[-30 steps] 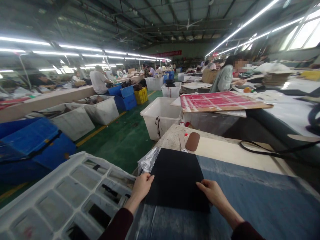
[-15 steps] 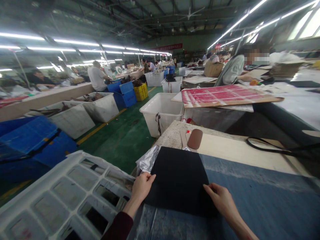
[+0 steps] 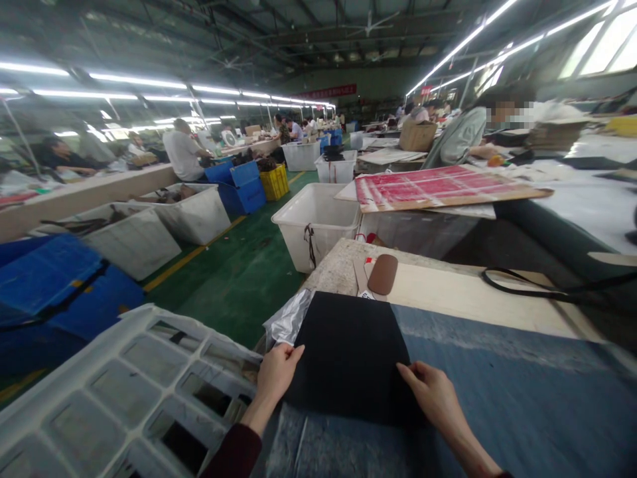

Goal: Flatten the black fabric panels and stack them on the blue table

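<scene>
A flat black panel (image 3: 351,352), of fabric or leather, lies across the blue-grey work surface in front of me. My left hand (image 3: 277,373) pinches its left edge between thumb and fingers. At the right edge, the thumb and forefinger of my right hand (image 3: 432,392) are closed on the same panel, with the fingertips over its border. Beyond the panel's far edge lies a small brown rounded piece (image 3: 383,275). Crumpled clear plastic (image 3: 288,320) touches the panel's far left corner.
To my left stands a pale plastic rack (image 3: 127,385) with several compartments, some holding dark pieces. A white bin (image 3: 318,222) stands past the table's far corner. A pale board (image 3: 462,299) and a black strap (image 3: 522,289) lie at the right. Across the table, a person (image 3: 460,136) works.
The view has shifted slightly, so the scene sits a little further left. Both hands keep their hold on the panel's edges, and the panel has hardly moved.
</scene>
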A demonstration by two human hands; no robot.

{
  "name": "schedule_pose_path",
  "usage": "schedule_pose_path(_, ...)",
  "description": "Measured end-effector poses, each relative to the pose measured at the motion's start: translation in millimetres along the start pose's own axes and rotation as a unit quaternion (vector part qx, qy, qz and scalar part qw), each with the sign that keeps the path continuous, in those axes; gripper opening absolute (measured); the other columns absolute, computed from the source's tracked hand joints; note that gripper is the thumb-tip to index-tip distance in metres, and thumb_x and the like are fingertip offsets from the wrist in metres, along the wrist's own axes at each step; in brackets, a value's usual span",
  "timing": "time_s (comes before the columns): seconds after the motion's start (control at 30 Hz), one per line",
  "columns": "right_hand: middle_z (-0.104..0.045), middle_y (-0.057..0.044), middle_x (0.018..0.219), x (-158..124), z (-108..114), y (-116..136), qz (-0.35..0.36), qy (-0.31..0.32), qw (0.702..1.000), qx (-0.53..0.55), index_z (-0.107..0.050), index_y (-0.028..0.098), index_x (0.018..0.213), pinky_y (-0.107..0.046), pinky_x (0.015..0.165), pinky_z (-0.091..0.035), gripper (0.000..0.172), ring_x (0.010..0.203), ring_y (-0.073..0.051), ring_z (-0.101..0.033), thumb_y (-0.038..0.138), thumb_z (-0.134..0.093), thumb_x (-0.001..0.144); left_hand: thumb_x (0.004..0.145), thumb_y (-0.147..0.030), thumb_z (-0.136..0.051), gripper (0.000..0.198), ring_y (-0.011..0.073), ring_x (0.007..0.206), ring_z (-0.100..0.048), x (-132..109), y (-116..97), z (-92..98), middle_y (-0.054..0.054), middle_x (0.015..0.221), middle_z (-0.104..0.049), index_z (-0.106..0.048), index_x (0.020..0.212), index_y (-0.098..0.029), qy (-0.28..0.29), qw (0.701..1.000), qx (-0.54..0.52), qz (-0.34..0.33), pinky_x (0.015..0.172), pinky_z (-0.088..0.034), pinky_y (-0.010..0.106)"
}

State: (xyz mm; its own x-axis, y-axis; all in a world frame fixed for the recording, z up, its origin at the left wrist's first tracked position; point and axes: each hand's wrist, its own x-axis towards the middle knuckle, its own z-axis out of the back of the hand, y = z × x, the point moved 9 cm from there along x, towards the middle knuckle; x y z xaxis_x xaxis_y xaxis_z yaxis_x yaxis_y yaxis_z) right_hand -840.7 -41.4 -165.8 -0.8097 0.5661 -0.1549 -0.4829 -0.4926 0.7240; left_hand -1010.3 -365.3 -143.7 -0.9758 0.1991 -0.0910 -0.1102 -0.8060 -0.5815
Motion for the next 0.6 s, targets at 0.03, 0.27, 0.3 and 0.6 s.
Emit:
schedule_pose_path(0.03, -0.057, 0.000, 0.053, 0, 1, 0, -0.002, -0.003, 1.000, 0.000, -0.062, 0.020, 0.060, -0.026, 0.053, -0.032, 0.043, 0.055, -0.017, -0.053, 0.056, -0.049, 0.080, 0.085, -0.052, -0.047, 0.041, 0.0157, 0.060, -0.056, 0, 0, -1.0, 0.003, 0.064, -0.064, -0.062, 0.068, -0.018, 0.001, 1.000, -0.001, -0.002, 0.055, -0.028, 0.024)
schedule_pose_path(0.27, -0.059, -0.001, 0.054, -1, 8, 4, -0.016, -0.017, 1.000, 0.002, -0.061, 0.019, 0.060, -0.026, 0.052, -0.032, 0.036, 0.056, -0.016, -0.054, 0.048, -0.051, 0.079, 0.083, -0.056, -0.048, 0.042, 0.0174, 0.061, -0.057, 4, 2, -8.3, 0.002, 0.061, -0.063, -0.060, 0.066, -0.020, 0.027, 1.000, -0.003, 0.001, 0.057, -0.031, 0.024)
schedule_pose_path(0.3, -0.060, -0.001, 0.054, -1, 8, 4, -0.015, -0.021, 1.000, 0.004, -0.061, 0.019, 0.060, -0.025, 0.053, -0.032, 0.035, 0.056, -0.016, -0.054, 0.046, -0.051, 0.079, 0.083, -0.057, -0.048, 0.043, 0.0176, 0.060, -0.057, 5, 2, -9.1, 0.002, 0.060, -0.063, -0.060, 0.065, -0.020, 0.030, 1.000, -0.001, -0.001, 0.057, -0.031, 0.024)
schedule_pose_path(0.6, -0.060, 0.000, 0.054, -3, 12, 6, -0.019, -0.031, 0.999, 0.007, -0.061, 0.019, 0.058, -0.024, 0.051, -0.032, 0.028, 0.055, -0.015, -0.055, 0.039, -0.055, 0.078, 0.082, -0.058, -0.046, 0.044, 0.0194, 0.061, -0.060, 6, 1, -11.4, 0.002, 0.060, -0.064, -0.062, 0.066, -0.020, 0.047, 0.999, 0.001, 0.002, 0.057, -0.034, 0.024)
